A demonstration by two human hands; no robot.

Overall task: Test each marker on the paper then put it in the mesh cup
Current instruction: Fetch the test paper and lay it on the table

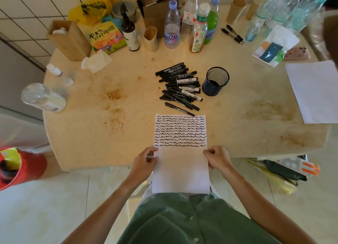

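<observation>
You hold the paper by its two long edges, about halfway down the sheet. Your left hand pinches the left edge, thumb on top and fingers curled beneath; your right hand pinches the right edge the same way, so each grip is closed on the sheet. The far half of the paper lies on the desk, and the near half hangs past the desk's front edge toward your lap. Rows of black wavy test strokes fill the far half; the near half is blank.

The markers lie in a loose pile on the desk just beyond the paper's far edge, black barrels mostly pointing left to right, the nearest one almost touching the sheet. The mesh cup stands upright just to the right of the pile; its inside is too dark to tell what it holds.

Along the back of the desk stand several bottles, a brown paper bag and cardboard tubes. A second blank sheet lies at the right edge, well apart from the pile.
</observation>
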